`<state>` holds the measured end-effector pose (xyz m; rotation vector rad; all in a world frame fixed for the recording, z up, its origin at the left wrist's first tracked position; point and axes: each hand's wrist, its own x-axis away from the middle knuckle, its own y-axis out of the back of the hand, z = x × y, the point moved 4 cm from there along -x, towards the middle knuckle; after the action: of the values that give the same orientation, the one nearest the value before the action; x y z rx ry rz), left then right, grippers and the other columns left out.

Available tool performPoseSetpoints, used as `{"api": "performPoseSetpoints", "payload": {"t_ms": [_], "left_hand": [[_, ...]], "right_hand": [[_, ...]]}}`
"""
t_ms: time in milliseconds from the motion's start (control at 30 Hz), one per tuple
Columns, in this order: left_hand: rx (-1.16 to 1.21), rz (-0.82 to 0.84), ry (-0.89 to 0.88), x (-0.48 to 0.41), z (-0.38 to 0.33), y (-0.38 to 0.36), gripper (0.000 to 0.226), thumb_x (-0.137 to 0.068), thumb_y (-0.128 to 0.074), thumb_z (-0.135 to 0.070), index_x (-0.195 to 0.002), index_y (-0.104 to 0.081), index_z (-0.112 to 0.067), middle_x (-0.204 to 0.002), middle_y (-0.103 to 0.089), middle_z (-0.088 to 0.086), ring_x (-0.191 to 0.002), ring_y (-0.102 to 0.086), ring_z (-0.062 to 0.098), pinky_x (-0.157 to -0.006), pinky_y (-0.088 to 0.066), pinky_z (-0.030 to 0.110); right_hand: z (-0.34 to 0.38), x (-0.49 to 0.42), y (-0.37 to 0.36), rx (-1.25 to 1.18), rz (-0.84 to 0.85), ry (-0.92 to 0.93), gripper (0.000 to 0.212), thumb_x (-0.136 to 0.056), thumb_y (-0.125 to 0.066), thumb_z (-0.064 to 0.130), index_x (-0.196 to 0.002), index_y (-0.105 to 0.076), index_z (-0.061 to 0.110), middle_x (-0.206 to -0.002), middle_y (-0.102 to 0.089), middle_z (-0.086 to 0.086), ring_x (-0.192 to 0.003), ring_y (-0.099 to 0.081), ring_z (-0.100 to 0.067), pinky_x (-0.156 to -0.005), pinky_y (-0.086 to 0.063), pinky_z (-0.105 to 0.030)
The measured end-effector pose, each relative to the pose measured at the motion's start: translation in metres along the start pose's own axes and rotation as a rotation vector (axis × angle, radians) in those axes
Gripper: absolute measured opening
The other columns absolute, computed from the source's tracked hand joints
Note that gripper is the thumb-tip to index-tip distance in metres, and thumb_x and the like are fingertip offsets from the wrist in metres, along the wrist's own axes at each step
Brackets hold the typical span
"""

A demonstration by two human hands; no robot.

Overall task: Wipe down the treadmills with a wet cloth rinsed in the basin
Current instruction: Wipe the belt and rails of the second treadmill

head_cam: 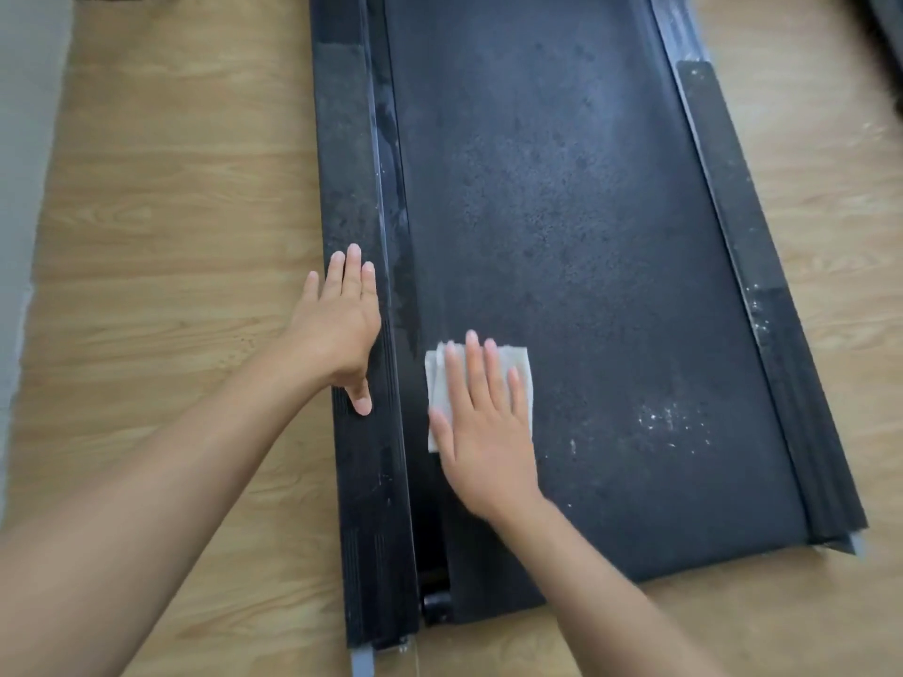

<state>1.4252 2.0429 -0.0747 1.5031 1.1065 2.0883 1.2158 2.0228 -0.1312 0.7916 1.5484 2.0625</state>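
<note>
Far left edge: strip of grey wall or skirting [19, 188], then light wood-grain laminate floor [171, 237] running the full height of the frame.

Left forearm enters from 7 o'clock. Left hand [337, 329] lies flat, palm down, on the treadmill's left side rail [352, 188], heel of the palm hanging over the rail's outer edge toward the floor. Four fingers pressed together, pointing to 12 o'clock; thumb [360, 400] splayed back toward 6 o'clock along the rail. Holding nothing.

Rail surface is black, ribbed near the bottom, with white dust specks and a pale streaky band along its inner edge, up toward 11 o'clock.

Just right of the rail: white folded cloth [440, 383] lying flat on the running belt [586, 237], at roughly 6 o'clock of frame centre, near the belt's left edge. Right hand [481, 432] sits on top of it, palm down, covering the cloth's lower right part. Fingers slightly spread, tips near the cloth's top edge, pointing 12 o'clock; thumb out toward 9 o'clock over the cloth's left side. Flat press, no pinch. Right forearm enters from 5 o'clock.

Belt is dark grey and mottled. White speck cluster [674, 422] at 3 o'clock of the right hand, well apart from the cloth.

Right side rail [762, 334] is black, dusty around mid-length. More laminate floor beyond it. Dark object at the top right corner, too cropped to identify.
</note>
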Motion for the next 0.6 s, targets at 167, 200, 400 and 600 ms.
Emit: {"api": "performPoseSetpoints", "payload": {"t_ms": [167,200,400,600], "left_hand": [[0.072,0.018,-0.01,0.007,-0.002,0.012,0.174,-0.051,-0.088,-0.075,-0.156,0.025,0.004,-0.162,0.033,0.027,-0.156,0.022,0.039,-0.129,-0.002,0.054],[0.118,0.006,-0.012,0.008,-0.006,0.014,0.171,-0.051,-0.084,-0.08,-0.158,0.02,0.002,-0.165,0.028,0.025,-0.157,0.02,0.037,-0.129,-0.002,0.053],[0.121,-0.102,-0.321,0.011,-0.065,-0.004,0.166,-0.052,-0.085,-0.078,-0.162,0.017,-0.007,-0.169,0.027,0.011,-0.158,0.02,0.022,-0.13,0.0,0.044],[0.057,-0.082,-0.302,0.019,-0.081,-0.029,0.173,-0.05,-0.087,-0.077,-0.157,0.024,0.002,-0.162,0.036,0.022,-0.156,0.024,0.034,-0.13,0.0,0.045]], "right_hand": [[-0.019,0.178,-0.031,0.01,0.053,-0.039,0.065,-0.108,-0.022,0.049,-0.163,-0.033,0.016,-0.176,-0.016,-0.004,-0.155,-0.033,-0.029,-0.124,-0.022,-0.047],[-0.03,0.162,-0.03,0.019,0.073,-0.06,0.065,-0.109,-0.022,0.049,-0.165,-0.029,0.018,-0.177,-0.013,-0.004,-0.158,-0.028,-0.028,-0.125,-0.021,-0.047],[-0.068,-0.041,0.017,-0.011,-0.139,-0.274,0.068,-0.11,-0.024,0.05,-0.17,-0.006,0.021,-0.178,0.001,-0.003,-0.164,0.005,-0.02,-0.131,-0.006,-0.049],[-0.064,0.122,-0.01,-0.009,-0.059,-0.172,0.067,-0.11,-0.024,0.043,-0.169,-0.008,0.016,-0.178,0.003,-0.007,-0.164,-0.001,-0.028,-0.131,-0.008,-0.049]]}}
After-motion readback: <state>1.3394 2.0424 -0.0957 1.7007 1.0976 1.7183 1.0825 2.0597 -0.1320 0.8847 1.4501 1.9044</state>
